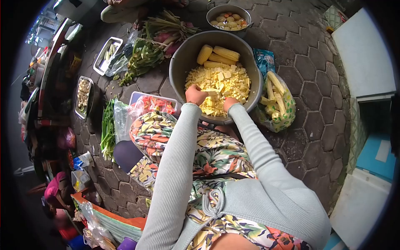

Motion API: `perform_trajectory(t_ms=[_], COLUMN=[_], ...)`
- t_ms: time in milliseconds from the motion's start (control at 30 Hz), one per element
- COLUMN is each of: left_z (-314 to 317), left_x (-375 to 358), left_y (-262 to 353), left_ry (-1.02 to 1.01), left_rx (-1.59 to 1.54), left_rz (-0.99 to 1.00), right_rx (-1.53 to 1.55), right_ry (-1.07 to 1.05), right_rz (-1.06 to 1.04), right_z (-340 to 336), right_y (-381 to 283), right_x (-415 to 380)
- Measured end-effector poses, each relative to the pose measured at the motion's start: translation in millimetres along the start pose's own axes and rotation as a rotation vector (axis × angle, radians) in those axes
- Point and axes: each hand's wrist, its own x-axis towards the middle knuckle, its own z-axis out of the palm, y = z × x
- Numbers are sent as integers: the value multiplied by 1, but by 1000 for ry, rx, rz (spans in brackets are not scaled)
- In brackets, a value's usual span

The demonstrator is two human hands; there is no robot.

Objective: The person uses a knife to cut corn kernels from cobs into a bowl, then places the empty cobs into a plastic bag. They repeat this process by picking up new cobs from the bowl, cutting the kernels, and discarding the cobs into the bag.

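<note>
A large grey basin (175, 68) sits in front of my knees with loose cut corn kernels (237, 85) in it. Several peeled corn cobs (225, 53) lie against its far side. My left hand (196, 95) is over the near left of the kernels, its fingers closed on a pale yellow piece of corn (212, 92). Close by on the right, my right hand (229, 103) is low over the kernels with its fingers curled; what they grip, if anything, is hidden.
Right of the basin stands a plastic bag of stripped cobs (277, 102). Behind is a pot of cut vegetables (229, 21). To the left are leafy vegetables (143, 58), a tray of red chillies (156, 103), green onions (108, 129) and metal trays (83, 96) on hexagonal paving (308, 83).
</note>
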Motion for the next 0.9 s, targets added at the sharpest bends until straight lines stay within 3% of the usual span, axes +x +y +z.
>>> perform_trajectory(t_ms=[33,100,300,367,467,600,733,900], left_z=[1,3,24,29,1,6,-4,-4], left_x=[0,0,14,20,-6,-8,-12,-10], left_y=[1,1,-14,-24,11,14,13,7], left_ry=[-1,-19,-27,34,-13,-72,5,-16], left_rx=[-9,-234,-213,-141,74,2,75,159], left_rz=[-5,-240,-250,-184,-57,-14,187,248], right_rx=[-10,73,106,123,99,124,63,66], right_ry=[-3,89,220,189,185,104,107,146], right_rz=[2,-21,13,40,91,210,196,122], right_z=[-5,-14,-22,-16,-6,-6,-11,-16], right_y=[-1,-1,-22,-24,-22,-23,-24,-12], right_x=[-14,-42,-65,-56,-37,-7,0,-32])
